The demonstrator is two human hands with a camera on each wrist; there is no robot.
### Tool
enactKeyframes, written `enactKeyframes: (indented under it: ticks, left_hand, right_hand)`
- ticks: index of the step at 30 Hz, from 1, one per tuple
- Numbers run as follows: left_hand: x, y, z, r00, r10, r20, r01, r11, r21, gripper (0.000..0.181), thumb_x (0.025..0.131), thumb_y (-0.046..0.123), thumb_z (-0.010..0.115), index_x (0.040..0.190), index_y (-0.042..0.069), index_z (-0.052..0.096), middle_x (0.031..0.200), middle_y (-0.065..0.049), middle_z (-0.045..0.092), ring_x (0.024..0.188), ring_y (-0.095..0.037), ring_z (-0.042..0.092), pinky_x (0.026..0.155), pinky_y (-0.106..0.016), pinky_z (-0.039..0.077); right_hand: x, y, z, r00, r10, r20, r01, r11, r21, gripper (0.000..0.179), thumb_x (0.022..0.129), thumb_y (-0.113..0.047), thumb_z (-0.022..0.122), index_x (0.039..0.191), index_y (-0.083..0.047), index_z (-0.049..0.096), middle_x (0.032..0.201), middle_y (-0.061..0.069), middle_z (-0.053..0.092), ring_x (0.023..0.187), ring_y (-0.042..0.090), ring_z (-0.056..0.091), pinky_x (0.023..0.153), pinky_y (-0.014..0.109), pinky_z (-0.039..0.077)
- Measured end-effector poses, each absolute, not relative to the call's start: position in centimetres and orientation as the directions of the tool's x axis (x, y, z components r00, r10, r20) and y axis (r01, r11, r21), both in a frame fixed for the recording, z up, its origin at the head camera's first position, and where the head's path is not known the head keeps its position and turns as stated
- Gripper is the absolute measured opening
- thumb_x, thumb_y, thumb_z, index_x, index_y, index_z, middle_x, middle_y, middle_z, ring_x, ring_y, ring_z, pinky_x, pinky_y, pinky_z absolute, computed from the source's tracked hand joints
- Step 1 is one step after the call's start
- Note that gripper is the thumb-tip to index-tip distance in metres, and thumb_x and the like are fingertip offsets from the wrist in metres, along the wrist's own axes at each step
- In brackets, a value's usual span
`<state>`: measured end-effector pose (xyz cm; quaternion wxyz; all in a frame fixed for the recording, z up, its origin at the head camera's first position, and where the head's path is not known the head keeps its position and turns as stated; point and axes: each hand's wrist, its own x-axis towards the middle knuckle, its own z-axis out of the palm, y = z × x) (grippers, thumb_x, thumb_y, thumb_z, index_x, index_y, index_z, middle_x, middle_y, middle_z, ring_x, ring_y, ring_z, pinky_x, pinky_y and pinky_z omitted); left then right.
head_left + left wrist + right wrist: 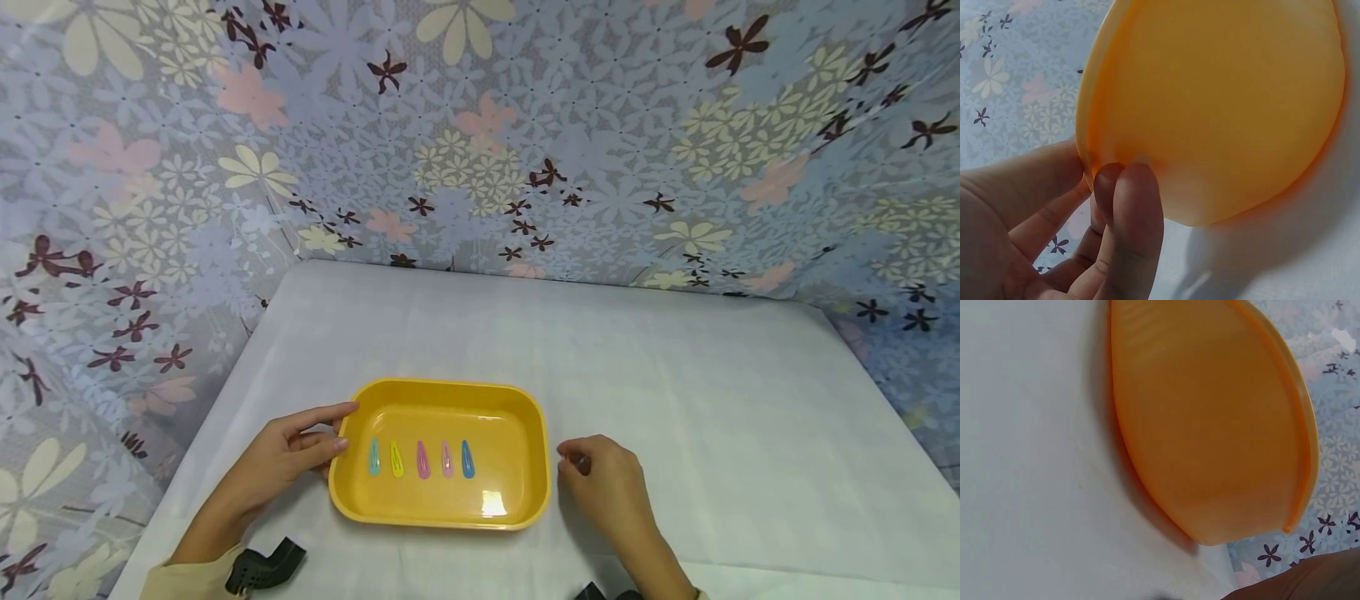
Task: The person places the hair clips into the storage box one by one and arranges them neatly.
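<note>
A yellow tray [441,510] sits on the white-covered table, with several snap hair clips in a row inside it. From left to right are a teal clip [374,457], a yellow clip [397,459], a darker pink clip [423,460], a paler pink clip [447,459] and a blue clip [468,459]. My left hand [291,454] touches the tray's left end, index fingertip at the rim and thumb against the outer wall [1222,125]. Just off the right end, my right hand [606,483] has loosely curled fingers with nothing in them.
White cloth [712,433] covers the table. A floral curtain [480,167] hangs behind it and along its sides. Black wrist devices [266,567] show near both forearms at the front.
</note>
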<state>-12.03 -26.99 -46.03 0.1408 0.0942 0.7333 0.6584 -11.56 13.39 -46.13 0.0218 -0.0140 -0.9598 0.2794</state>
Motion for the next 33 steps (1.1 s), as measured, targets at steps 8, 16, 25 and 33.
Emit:
enactKeyframes:
  ticks: [8, 16, 25, 33]
  left_hand:
    - [-11.9, -27.0, -45.8, -0.945, 0.308, -0.112, -0.077, 0.124, 0.989, 0.053, 0.099, 0.008, 0.068, 0.147, -0.005, 0.051, 0.114, -0.025, 0.060, 0.079, -0.017, 0.069, 0.068, -0.034, 0.061]
    - [-12.0, -27.0, -45.8, -0.944, 0.316, -0.096, -0.061, 0.119, 0.991, 0.053, 0.099, 0.008, 0.068, 0.147, -0.006, 0.050, 0.114, -0.026, 0.060, 0.081, -0.018, 0.069, 0.069, -0.034, 0.062]
    - [-12.0, -27.0, -45.8, -0.944, 0.317, -0.091, -0.056, 0.117, 0.992, 0.052, 0.099, 0.008, 0.068, 0.147, -0.006, 0.050, 0.114, -0.026, 0.060, 0.081, -0.017, 0.069, 0.069, -0.034, 0.062]
    - [-12.0, -27.0, -45.9, -0.943, 0.321, -0.084, -0.052, 0.108, 0.993, 0.052, 0.100, 0.007, 0.067, 0.146, -0.007, 0.050, 0.115, -0.025, 0.059, 0.082, -0.017, 0.070, 0.070, -0.034, 0.062]
  right_hand:
    - [-11.5, 13.5, -46.1, -0.998, 0.030, 0.056, -0.006, 0.834, -0.552, 0.010, 0.084, -0.004, 0.081, 0.093, -0.009, 0.082, 0.087, 0.001, 0.073, 0.076, 0.013, 0.065, 0.069, 0.034, 0.057]
    - [-11.6, 14.1, -45.7, -1.000, 0.023, 0.010, 0.013, 0.820, -0.572, 0.011, 0.086, -0.004, 0.080, 0.095, -0.010, 0.082, 0.089, 0.000, 0.075, 0.081, 0.014, 0.067, 0.071, 0.034, 0.058]
    - [-11.7, 14.9, -45.7, -1.000, 0.002, -0.028, 0.018, 0.789, -0.614, 0.012, 0.087, -0.005, 0.080, 0.096, -0.013, 0.082, 0.089, -0.002, 0.075, 0.078, 0.011, 0.069, 0.065, 0.026, 0.056]
    - [-11.7, 15.0, -45.8, -0.997, 0.010, -0.076, 0.057, 0.763, -0.644, 0.011, 0.089, -0.007, 0.079, 0.098, -0.013, 0.082, 0.086, -0.004, 0.075, 0.071, 0.006, 0.067, 0.061, 0.023, 0.054]
